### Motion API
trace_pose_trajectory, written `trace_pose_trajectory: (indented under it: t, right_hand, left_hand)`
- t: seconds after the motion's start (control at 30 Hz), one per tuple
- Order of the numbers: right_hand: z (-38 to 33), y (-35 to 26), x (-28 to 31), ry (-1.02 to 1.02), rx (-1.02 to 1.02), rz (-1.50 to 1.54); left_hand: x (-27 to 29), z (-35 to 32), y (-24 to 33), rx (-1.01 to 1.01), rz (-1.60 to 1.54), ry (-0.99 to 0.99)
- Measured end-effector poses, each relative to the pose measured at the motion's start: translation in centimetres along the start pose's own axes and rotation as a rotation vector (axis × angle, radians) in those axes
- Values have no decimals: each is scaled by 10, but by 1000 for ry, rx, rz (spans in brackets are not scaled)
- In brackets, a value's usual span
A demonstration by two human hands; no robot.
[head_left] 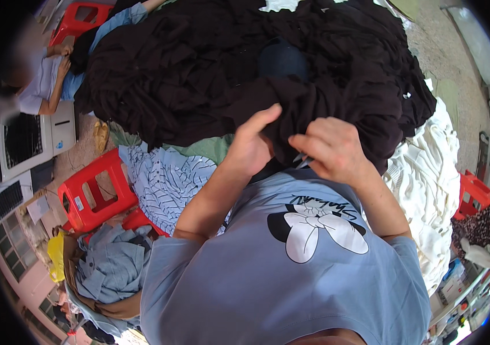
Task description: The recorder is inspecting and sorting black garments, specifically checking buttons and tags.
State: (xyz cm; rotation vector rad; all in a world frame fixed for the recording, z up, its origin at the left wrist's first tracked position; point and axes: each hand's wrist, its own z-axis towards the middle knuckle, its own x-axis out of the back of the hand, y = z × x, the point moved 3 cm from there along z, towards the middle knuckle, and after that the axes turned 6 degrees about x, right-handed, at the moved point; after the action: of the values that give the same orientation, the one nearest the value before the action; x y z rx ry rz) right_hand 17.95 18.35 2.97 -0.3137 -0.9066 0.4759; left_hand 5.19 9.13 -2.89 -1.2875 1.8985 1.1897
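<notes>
One huge heap of dark cloth [159,75] lay before us, seemingly plenty left and anything finished impossible to tell, our left hand [251,146] at its near edge, grip hidden, our right hand [334,148] clenched round a small metallic tool [301,157]!

Blue-grey T-shirt [279,293], short sleeves [167,267], black lettering [334,205], black-and-white bow-like print [301,246], bare forearms [207,201]

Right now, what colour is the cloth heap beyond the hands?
The cloth heap is very dark brown, nearly black; head view.
</notes>
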Motion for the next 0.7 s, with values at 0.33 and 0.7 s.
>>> trace_pose_trajectory:
  t: [0.33, 0.7]
  right_hand:
    - [-30, 7, 8, 49, -363, 54]
    - [-122, 97, 39, 592, -768, -90]
  left_hand:
    - [4, -19, 53, -232, 363, 177]
    - [-7, -224, 348, -1540, 366, 695]
